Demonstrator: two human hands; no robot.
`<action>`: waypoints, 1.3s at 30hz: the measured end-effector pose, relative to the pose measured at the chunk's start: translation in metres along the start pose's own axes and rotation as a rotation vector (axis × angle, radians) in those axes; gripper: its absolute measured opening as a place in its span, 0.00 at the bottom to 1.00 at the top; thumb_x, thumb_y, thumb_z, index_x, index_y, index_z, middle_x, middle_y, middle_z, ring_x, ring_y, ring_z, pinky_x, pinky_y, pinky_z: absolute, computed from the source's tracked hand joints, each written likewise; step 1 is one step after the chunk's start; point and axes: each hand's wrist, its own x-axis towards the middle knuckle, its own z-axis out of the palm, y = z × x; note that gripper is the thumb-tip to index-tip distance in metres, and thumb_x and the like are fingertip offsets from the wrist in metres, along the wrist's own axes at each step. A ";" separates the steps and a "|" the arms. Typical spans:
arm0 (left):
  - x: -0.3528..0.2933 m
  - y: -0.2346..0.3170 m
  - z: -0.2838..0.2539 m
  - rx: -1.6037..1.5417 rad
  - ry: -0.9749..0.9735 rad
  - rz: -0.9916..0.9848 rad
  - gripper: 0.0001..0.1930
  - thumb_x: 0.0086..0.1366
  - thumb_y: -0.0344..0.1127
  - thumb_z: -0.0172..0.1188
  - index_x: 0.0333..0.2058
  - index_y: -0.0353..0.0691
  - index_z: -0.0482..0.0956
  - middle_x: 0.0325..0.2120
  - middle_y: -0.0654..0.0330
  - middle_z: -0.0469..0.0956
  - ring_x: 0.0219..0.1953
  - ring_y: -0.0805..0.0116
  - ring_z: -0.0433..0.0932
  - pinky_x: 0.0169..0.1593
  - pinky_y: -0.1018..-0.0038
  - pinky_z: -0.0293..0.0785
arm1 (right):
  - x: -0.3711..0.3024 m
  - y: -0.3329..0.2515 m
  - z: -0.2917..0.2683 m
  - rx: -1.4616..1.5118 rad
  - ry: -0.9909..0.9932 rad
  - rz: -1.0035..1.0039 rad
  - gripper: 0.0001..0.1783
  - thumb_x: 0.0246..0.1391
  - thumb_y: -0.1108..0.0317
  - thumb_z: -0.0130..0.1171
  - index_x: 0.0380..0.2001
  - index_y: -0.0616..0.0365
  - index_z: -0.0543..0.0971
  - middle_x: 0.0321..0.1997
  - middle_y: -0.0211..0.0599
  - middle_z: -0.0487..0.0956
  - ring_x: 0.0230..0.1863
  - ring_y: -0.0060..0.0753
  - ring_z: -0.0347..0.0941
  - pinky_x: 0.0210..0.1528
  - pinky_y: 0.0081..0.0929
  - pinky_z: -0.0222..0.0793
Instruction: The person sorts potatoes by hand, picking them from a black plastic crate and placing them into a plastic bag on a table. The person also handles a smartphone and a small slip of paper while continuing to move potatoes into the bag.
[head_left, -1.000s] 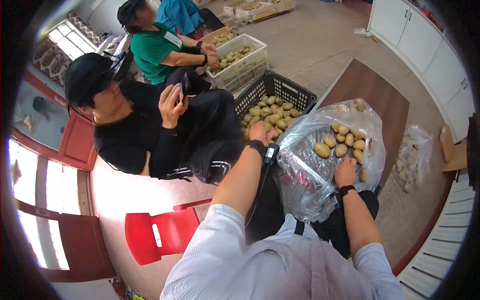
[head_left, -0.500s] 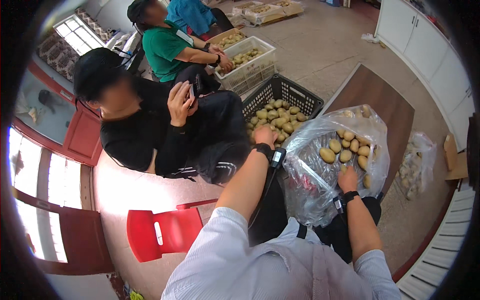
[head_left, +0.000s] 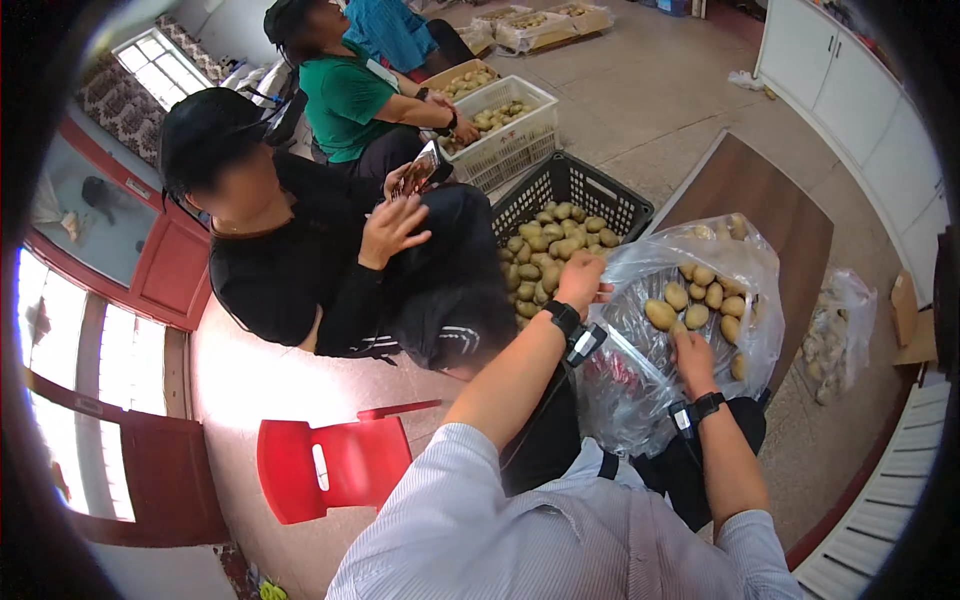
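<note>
Holding the clear plastic bag [head_left: 690,330] open on the lap: left hand [head_left: 580,283] pinching its rim beside the black crate [head_left: 585,190] of potatoes [head_left: 550,245], right hand [head_left: 692,350] closed on the near edge (better kept taut, mouth wide).

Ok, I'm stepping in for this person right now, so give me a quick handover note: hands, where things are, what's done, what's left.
Left hand: at the rim of the clear plastic bag, beside the black crate; whether it grips the bag or a potato is unclear.
Right hand: inside the bag mouth, on the bagged potatoes.
Done: a batch of potatoes lies in the bag.
Left: many loose potatoes remain in the crate. A second filled bag lies on the floor to the right.
</note>
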 end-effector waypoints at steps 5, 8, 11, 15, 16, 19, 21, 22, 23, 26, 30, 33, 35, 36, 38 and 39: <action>-0.006 -0.008 0.021 0.154 -0.205 -0.056 0.16 0.64 0.42 0.57 0.44 0.38 0.70 0.38 0.59 0.73 0.22 0.67 0.77 0.18 0.73 0.70 | 0.007 -0.011 0.010 0.166 -0.045 -0.001 0.27 0.59 0.48 0.54 0.35 0.69 0.80 0.28 0.43 0.79 0.27 0.32 0.73 0.32 0.31 0.69; -0.011 -0.012 0.028 0.318 -0.288 -0.107 0.19 0.64 0.45 0.58 0.45 0.37 0.71 0.38 0.58 0.74 0.19 0.68 0.77 0.17 0.74 0.69 | 0.009 -0.022 0.018 0.164 -0.053 -0.101 0.25 0.59 0.49 0.54 0.32 0.65 0.79 0.25 0.35 0.76 0.23 0.26 0.68 0.26 0.27 0.62; -0.027 -0.008 0.038 0.314 -0.372 -0.181 0.21 0.64 0.47 0.57 0.48 0.36 0.71 0.37 0.57 0.76 0.19 0.67 0.78 0.18 0.74 0.72 | 0.004 -0.034 0.024 0.208 -0.043 -0.204 0.21 0.61 0.51 0.53 0.32 0.61 0.78 0.21 0.26 0.71 0.17 0.18 0.62 0.18 0.22 0.55; -0.029 -0.008 0.036 0.226 -0.491 -0.251 0.19 0.67 0.45 0.54 0.47 0.35 0.71 0.35 0.55 0.78 0.24 0.65 0.81 0.23 0.72 0.77 | 0.002 -0.044 0.032 0.146 0.036 -0.549 0.18 0.64 0.56 0.51 0.41 0.62 0.76 0.26 0.28 0.73 0.22 0.18 0.65 0.22 0.20 0.59; -0.027 -0.010 0.035 0.192 -0.509 -0.251 0.18 0.67 0.44 0.53 0.47 0.35 0.72 0.34 0.55 0.79 0.25 0.65 0.81 0.25 0.72 0.79 | 0.000 -0.044 0.031 0.144 0.029 -0.544 0.18 0.64 0.56 0.51 0.41 0.62 0.76 0.26 0.28 0.73 0.22 0.18 0.65 0.22 0.20 0.59; -0.020 -0.015 0.027 0.080 -0.532 -0.220 0.15 0.68 0.40 0.52 0.46 0.35 0.72 0.35 0.54 0.79 0.28 0.65 0.81 0.31 0.71 0.81 | -0.011 -0.056 0.020 0.308 -0.177 -0.263 0.18 0.64 0.58 0.50 0.47 0.63 0.72 0.30 0.30 0.76 0.25 0.19 0.68 0.27 0.20 0.64; -0.015 -0.017 0.027 0.042 -0.494 -0.191 0.14 0.68 0.38 0.52 0.46 0.35 0.72 0.37 0.54 0.78 0.29 0.66 0.81 0.32 0.71 0.81 | -0.010 -0.057 0.003 0.314 -0.222 -0.154 0.19 0.63 0.57 0.52 0.47 0.62 0.71 0.35 0.38 0.78 0.37 0.32 0.75 0.41 0.30 0.70; -0.011 -0.016 0.028 0.007 -0.452 -0.153 0.13 0.68 0.37 0.52 0.46 0.34 0.72 0.38 0.54 0.78 0.29 0.66 0.81 0.34 0.71 0.81 | -0.003 -0.051 0.004 0.309 -0.199 -0.135 0.19 0.63 0.57 0.52 0.47 0.62 0.71 0.35 0.38 0.78 0.37 0.32 0.75 0.41 0.30 0.70; -0.007 -0.013 0.030 0.013 -0.438 -0.137 0.13 0.67 0.36 0.51 0.46 0.34 0.72 0.40 0.54 0.77 0.32 0.65 0.80 0.36 0.70 0.81 | 0.008 -0.035 0.006 0.243 -0.135 -0.239 0.19 0.62 0.58 0.53 0.47 0.62 0.71 0.35 0.40 0.78 0.37 0.35 0.75 0.41 0.32 0.70; 0.009 -0.009 0.004 -0.129 -0.370 -0.116 0.14 0.68 0.35 0.51 0.49 0.34 0.71 0.45 0.52 0.76 0.40 0.62 0.78 0.41 0.68 0.81 | 0.027 -0.007 0.003 -0.041 -0.017 -0.335 0.19 0.56 0.61 0.56 0.47 0.63 0.72 0.38 0.49 0.78 0.39 0.46 0.76 0.43 0.37 0.70; 0.025 -0.006 -0.020 -0.293 -0.184 -0.111 0.17 0.69 0.37 0.49 0.52 0.34 0.68 0.46 0.51 0.76 0.38 0.56 0.78 0.40 0.65 0.80 | 0.042 0.013 -0.029 -0.225 0.194 -0.229 0.19 0.50 0.65 0.56 0.44 0.65 0.73 0.43 0.56 0.77 0.46 0.55 0.73 0.48 0.43 0.69; 0.029 -0.004 -0.022 -0.240 -0.053 -0.110 0.17 0.70 0.36 0.47 0.53 0.34 0.67 0.46 0.51 0.76 0.38 0.56 0.79 0.39 0.65 0.80 | 0.052 0.031 -0.053 -0.352 0.374 -0.174 0.17 0.48 0.67 0.55 0.41 0.66 0.74 0.43 0.59 0.76 0.48 0.59 0.71 0.50 0.47 0.67; 0.036 0.000 -0.036 -0.256 -0.015 -0.128 0.17 0.70 0.35 0.46 0.54 0.33 0.66 0.46 0.50 0.76 0.38 0.55 0.79 0.40 0.65 0.80 | 0.060 0.035 -0.062 -0.440 0.405 -0.108 0.18 0.48 0.66 0.55 0.41 0.65 0.74 0.45 0.61 0.74 0.50 0.61 0.69 0.53 0.50 0.65; 0.038 0.000 -0.039 -0.276 0.027 -0.148 0.18 0.69 0.34 0.45 0.54 0.32 0.66 0.46 0.49 0.76 0.38 0.55 0.79 0.40 0.65 0.80 | 0.065 0.036 -0.065 -0.437 0.407 -0.106 0.18 0.48 0.66 0.55 0.41 0.65 0.74 0.45 0.61 0.74 0.50 0.61 0.69 0.53 0.50 0.65; 0.038 -0.001 -0.043 -0.300 0.075 -0.126 0.18 0.69 0.33 0.44 0.54 0.30 0.65 0.46 0.48 0.75 0.39 0.55 0.79 0.41 0.65 0.81 | 0.071 0.039 -0.065 -0.595 0.498 -0.082 0.21 0.49 0.64 0.54 0.45 0.66 0.72 0.49 0.60 0.72 0.51 0.60 0.69 0.54 0.49 0.65; 0.037 -0.001 -0.044 -0.321 0.091 -0.117 0.18 0.69 0.33 0.44 0.54 0.30 0.65 0.47 0.48 0.75 0.40 0.54 0.79 0.42 0.65 0.81 | 0.071 0.043 -0.066 -0.592 0.496 -0.083 0.21 0.49 0.64 0.54 0.45 0.66 0.72 0.49 0.60 0.72 0.51 0.60 0.69 0.54 0.49 0.65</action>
